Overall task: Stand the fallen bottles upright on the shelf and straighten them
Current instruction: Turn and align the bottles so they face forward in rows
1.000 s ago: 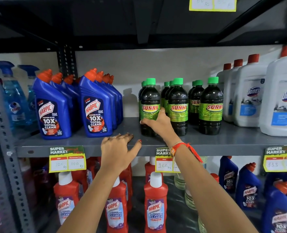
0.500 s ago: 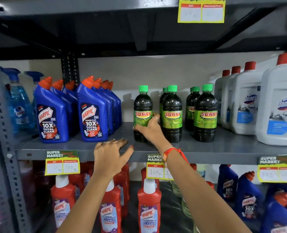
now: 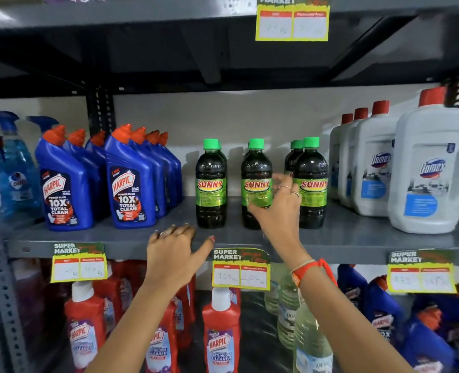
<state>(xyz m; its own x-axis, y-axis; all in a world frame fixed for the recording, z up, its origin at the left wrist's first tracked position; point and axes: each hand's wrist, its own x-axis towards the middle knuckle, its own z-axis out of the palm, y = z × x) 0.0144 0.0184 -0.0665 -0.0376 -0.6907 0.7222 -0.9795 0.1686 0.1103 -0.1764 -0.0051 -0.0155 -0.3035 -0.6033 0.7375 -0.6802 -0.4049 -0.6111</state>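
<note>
Green-capped Sunny bottles stood upright on the grey shelf (image 3: 357, 238), one of them under a hand.

Wrapped around the label of the middle bottle (image 3: 255, 184), the right hand (image 3: 279, 208) had its fingers (image 3: 286, 188) curled past the right side and its thumb low on the front, a grip closed on that bottle. At the shelf's front edge the left hand (image 3: 175, 251) lay palm down and open, fingers spread, thumb out to the right, holding nothing. Another bottle (image 3: 210, 184) stood just left of the held one and a third (image 3: 312, 184) just right, each with more behind it.
</note>
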